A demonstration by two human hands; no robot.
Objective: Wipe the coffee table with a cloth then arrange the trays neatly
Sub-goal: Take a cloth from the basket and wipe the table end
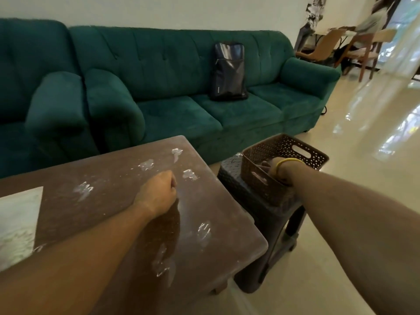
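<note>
A green sofa [181, 87] runs along the far wall, with a black bag [228, 71] standing upright against its backrest. In front of it stands the brown coffee table [118, 178], its top marked with several whitish smears [83, 189] and carrying a pale sheet [16, 223] at the left edge. Just beside the table's right end stands a dark stool [261, 214], and on it sits a brown perforated basket [284, 155]. The left hand [159, 194] rests on the tabletop, fingers curled together into a loose fist, nothing visible in it. The right hand [278, 171], a yellow band [288, 162] at the wrist, reaches down inside the basket; its fingers are hidden, so their state cannot be told. No cloth is visible.
</note>
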